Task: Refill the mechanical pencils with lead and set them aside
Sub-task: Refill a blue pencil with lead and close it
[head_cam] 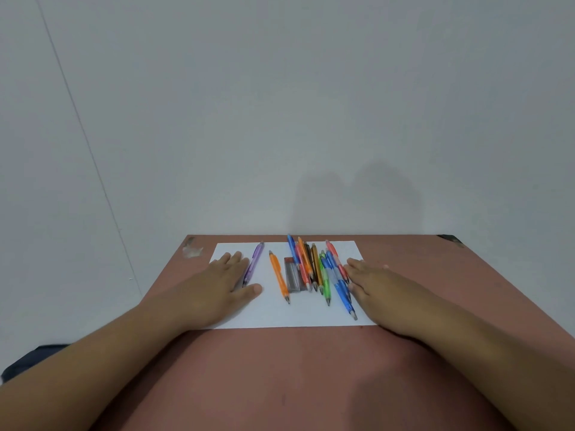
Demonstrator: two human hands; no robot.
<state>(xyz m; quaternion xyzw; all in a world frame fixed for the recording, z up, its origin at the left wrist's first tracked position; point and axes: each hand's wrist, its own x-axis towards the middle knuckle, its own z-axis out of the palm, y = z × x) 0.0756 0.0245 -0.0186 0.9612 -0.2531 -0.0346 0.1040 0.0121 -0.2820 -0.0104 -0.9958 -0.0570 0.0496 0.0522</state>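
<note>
A white sheet of paper lies on the reddish-brown table. A purple mechanical pencil lies at its left, partly under the fingers of my left hand, which rests flat on the paper. An orange pencil lies alone beside a small grey lead case. To the right is a bunch of several pencils in blue, green, orange, red and brown. My right hand rests flat at the sheet's right edge, its fingers touching the blue pencil of the bunch.
The table's far edge meets a plain pale wall. A scuffed patch marks the far left corner, a dark chip the far right corner. Something dark shows below the table's left edge.
</note>
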